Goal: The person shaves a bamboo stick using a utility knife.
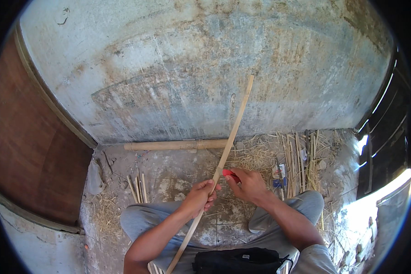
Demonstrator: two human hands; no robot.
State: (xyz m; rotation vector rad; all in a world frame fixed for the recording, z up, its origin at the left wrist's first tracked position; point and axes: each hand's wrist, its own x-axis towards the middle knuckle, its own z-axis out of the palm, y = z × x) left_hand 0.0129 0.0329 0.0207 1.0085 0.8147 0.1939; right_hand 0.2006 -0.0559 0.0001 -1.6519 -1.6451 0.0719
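Note:
A long pale bamboo strip (236,125) slants from near my lap up toward the wall. My left hand (197,197) is closed around it below its middle, the thumb lying along the strip. Just above that grip, my right hand (250,185) is closed on a small red tool (228,173), whose tip meets or nearly meets the strip's right side. Fingers cover most of the tool, so I cannot tell its exact kind.
A bamboo pole (178,145) lies along the base of the stained wall (205,77). Cut bamboo pieces (301,160) and shavings (255,155) cover the floor at right. Several short sticks (139,188) stand left of my knees. A black pouch (237,261) rests on my lap.

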